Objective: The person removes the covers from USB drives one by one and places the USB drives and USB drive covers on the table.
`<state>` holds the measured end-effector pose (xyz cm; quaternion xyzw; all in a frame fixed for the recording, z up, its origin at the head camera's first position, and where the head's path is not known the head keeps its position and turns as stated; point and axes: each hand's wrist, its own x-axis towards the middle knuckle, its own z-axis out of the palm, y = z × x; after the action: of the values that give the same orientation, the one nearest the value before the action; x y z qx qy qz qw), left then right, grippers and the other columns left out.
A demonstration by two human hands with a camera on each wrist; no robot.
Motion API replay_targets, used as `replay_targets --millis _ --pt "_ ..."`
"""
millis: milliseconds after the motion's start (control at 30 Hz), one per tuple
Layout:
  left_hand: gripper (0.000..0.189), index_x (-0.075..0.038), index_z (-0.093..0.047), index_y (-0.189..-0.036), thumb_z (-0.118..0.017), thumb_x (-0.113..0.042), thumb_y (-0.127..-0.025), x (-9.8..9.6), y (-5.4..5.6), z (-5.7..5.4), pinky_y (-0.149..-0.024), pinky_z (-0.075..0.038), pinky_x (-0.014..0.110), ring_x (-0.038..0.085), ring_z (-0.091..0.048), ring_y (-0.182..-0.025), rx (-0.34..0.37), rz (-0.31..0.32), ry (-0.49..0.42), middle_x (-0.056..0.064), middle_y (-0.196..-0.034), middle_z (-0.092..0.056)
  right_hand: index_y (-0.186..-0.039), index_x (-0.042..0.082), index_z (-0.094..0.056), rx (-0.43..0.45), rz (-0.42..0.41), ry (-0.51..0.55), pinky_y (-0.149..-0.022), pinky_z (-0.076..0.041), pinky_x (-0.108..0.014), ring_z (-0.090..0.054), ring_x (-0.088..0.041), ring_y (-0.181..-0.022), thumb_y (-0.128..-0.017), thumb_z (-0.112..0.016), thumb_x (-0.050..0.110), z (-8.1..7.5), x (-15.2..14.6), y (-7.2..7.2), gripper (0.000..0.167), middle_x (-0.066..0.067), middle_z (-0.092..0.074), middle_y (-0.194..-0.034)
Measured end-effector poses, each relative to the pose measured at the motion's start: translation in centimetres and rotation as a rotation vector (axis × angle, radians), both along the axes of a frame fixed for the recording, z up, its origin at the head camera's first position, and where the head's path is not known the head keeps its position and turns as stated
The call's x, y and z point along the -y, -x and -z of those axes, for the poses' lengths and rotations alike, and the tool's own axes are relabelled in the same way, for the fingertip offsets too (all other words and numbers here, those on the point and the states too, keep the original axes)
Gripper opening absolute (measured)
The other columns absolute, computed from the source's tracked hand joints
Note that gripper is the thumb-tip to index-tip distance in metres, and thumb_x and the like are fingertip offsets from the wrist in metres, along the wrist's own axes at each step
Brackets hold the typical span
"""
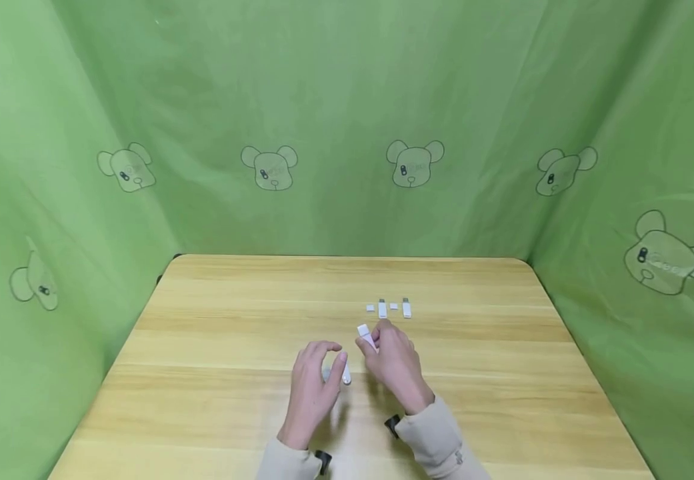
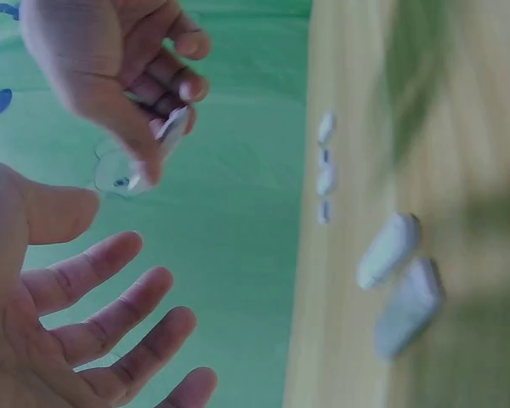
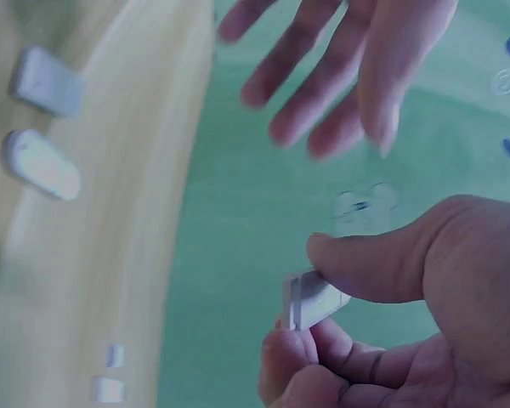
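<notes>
My right hand (image 1: 396, 360) pinches a white USB flash drive (image 1: 365, 332) between thumb and fingers, its cap end pointing up and away. In the right wrist view the thumb presses one side of that drive (image 3: 319, 302). My left hand (image 1: 315, 383) is to its left, holding nothing, with fingers spread and apart in the left wrist view. Two more pale drives lie on the table beside and beneath the left hand: a rounded one (image 2: 389, 251) and a squarer one (image 2: 410, 310). In the head view the left fingers partly hide them.
Farther back on the wooden table (image 1: 233, 300) stands a row: a small white cap (image 1: 370, 308), an uncapped USB flash drive (image 1: 383, 309), another cap (image 1: 393, 307) and a second uncapped drive (image 1: 407, 309). Green curtains (image 1: 335, 80) enclose the table's back and sides.
</notes>
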<state>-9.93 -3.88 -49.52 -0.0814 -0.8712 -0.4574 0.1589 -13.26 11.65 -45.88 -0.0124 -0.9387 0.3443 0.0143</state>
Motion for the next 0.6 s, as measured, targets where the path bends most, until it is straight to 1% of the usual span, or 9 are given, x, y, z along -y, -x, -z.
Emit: replay_targets --millis 33,133,200,333,400,500,600 --pt "0.023 -0.007 -0.071 -0.11 -0.063 -0.027 -0.1 -0.2 0.1 -0.3 -0.094 -0.05 0.047 0.028 -0.065 -0.107 0.001 0.006 -0.019 0.008 -0.112 -0.072 -0.089 0.009 -0.058 -0.021 -0.006 0.006 -0.056 -0.042 -0.028 -0.055 -0.018 -0.068 -0.093 -0.074 0.027 -0.4 0.1 -0.3 0.024 -0.007 -0.065 -0.087" --pt "0.031 -0.008 -0.07 -0.113 -0.06 -0.035 -0.102 -0.7 0.5 -1.1 -0.096 -0.049 0.047 0.028 -0.063 -0.111 0.039 0.024 -0.08 0.007 -0.116 -0.071 -0.089 0.009 -0.057 -0.077 -0.027 -0.001 -0.055 -0.04 -0.027 -0.051 -0.015 -0.065 -0.092 -0.074 0.023 -1.4 0.6 -1.3 0.022 -0.005 -0.063 -0.084" --pt "0.032 -0.009 -0.069 -0.114 -0.059 -0.037 -0.102 -0.9 0.7 -1.4 -0.095 -0.05 0.045 0.027 -0.062 -0.111 0.085 0.05 -0.137 0.006 -0.116 -0.071 -0.089 0.009 -0.057 -0.102 -0.047 -0.007 -0.054 -0.04 -0.026 -0.049 -0.014 -0.064 -0.091 -0.074 0.019 -1.8 0.9 -2.0 0.02 -0.004 -0.062 -0.083" --pt "0.028 -0.01 -0.069 -0.112 -0.059 -0.034 -0.103 -1.0 0.7 -1.9 -0.092 -0.052 0.038 0.024 -0.063 -0.111 0.19 0.122 -0.289 0.007 -0.115 -0.071 -0.087 0.01 -0.058 -0.145 -0.069 -0.039 -0.054 -0.039 -0.023 -0.048 -0.01 -0.063 -0.089 -0.075 0.016 -2.4 1.4 -2.9 0.018 -0.002 -0.061 -0.082" --pt "0.026 -0.009 -0.068 -0.111 -0.059 -0.032 -0.102 -1.1 0.7 -2.0 -0.091 -0.053 0.035 0.023 -0.063 -0.111 0.234 0.145 -0.368 0.008 -0.114 -0.071 -0.087 0.011 -0.058 -0.162 -0.074 -0.048 -0.054 -0.04 -0.023 -0.048 -0.009 -0.062 -0.089 -0.075 0.016 -2.7 1.5 -3.2 0.018 -0.001 -0.062 -0.081" --pt "0.025 -0.008 -0.069 -0.108 -0.06 -0.031 -0.102 -1.0 0.6 -2.1 -0.092 -0.053 0.036 0.022 -0.062 -0.109 0.266 0.152 -0.458 0.011 -0.113 -0.071 -0.086 0.011 -0.058 -0.172 -0.087 -0.052 -0.056 -0.041 -0.023 -0.049 -0.008 -0.062 -0.088 -0.076 0.017 -3.0 1.6 -3.5 0.018 0.0 -0.062 -0.081" --pt "0.025 -0.003 -0.068 -0.107 -0.061 -0.026 -0.102 -0.9 0.5 -2.1 -0.09 -0.053 0.033 0.017 -0.062 -0.106 0.272 0.167 -0.523 0.016 -0.113 -0.07 -0.086 0.012 -0.059 -0.17 -0.111 -0.042 -0.057 -0.04 -0.022 -0.048 -0.006 -0.062 -0.088 -0.077 0.018 -3.3 1.6 -3.7 0.019 0.001 -0.061 -0.08"
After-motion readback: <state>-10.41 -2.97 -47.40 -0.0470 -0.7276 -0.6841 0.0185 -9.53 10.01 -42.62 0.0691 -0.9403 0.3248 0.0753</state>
